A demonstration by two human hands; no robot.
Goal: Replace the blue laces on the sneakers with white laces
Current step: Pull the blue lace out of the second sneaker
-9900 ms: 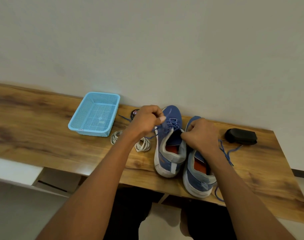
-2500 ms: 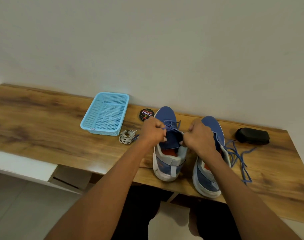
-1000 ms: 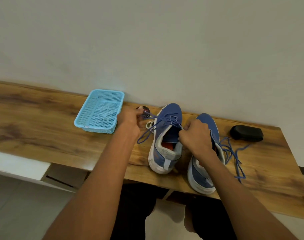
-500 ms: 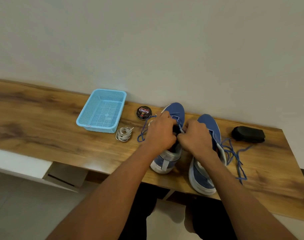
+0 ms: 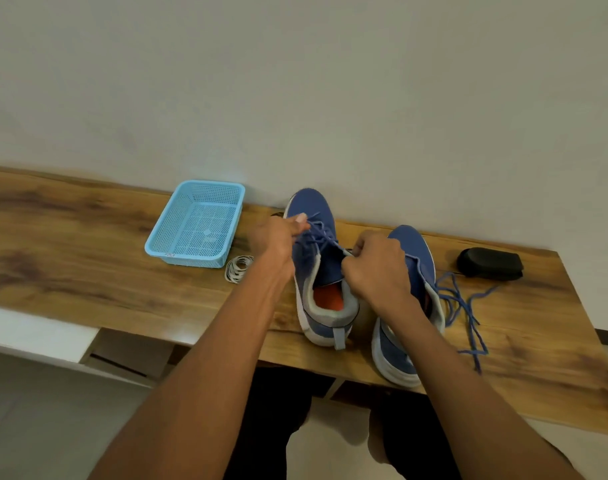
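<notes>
You are midway through stripping the blue lace [image 5: 321,233] out of the left sneaker [image 5: 318,268]. Your left hand [image 5: 278,239] has its thumb and fingertips pinched on a strand of that lace, drawn up and away from the eyelets toward the toe. Your right hand [image 5: 377,268] is curled at the tongue, just across the shoe's opening from that grip; it seems to steady the upper or hold the lace's other run, but I cannot tell which.

The lace still crosses the lower eyelets ahead of your left grip, so the next move, as I judge it, calls for pulling that strand free of its hole, then shifting the pinch one crossing further toward the toe. Keep the right hand bracing so the shoe does not slide.

The right sneaker [image 5: 408,306] under your right wrist looks already unlaced; its loose blue lace [image 5: 463,310] trails on the bench [image 5: 70,258] beyond it. The coiled white laces [image 5: 237,268] wait just outside your left wrist, beside a light blue mesh basket [image 5: 197,225]. A black case [image 5: 490,264] lies well past the right hand. The bench is wood-grained, set against a plain pale wall [image 5: 295,81].
</notes>
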